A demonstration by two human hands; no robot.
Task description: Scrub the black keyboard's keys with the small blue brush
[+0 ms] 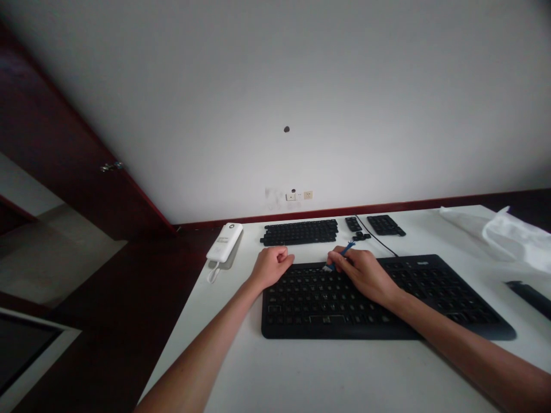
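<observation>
A black keyboard (340, 331) with its keycaps off lies on the white table, bare key sockets showing in rows. My left hand (272, 267) is closed at the keyboard's far left corner, fingers curled and thumb along the back edge; the corner beneath is hidden. Pinched in my right hand (359, 274) is a small blue brush (347, 248), tilted, its whitish bristle end down on the upper rows of the keyboard. Behind the keyboard lie removed keycaps (301, 232), grouped in a large block, with a number-pad block (384, 225) to the right.
On the table's left edge lies a white power bank (225, 241) with a cable loop. A crumpled white plastic bag (516, 235) and a black bar-shaped piece (530, 298) are at right. The keyboard's cable (379, 237) runs back between the keycap groups.
</observation>
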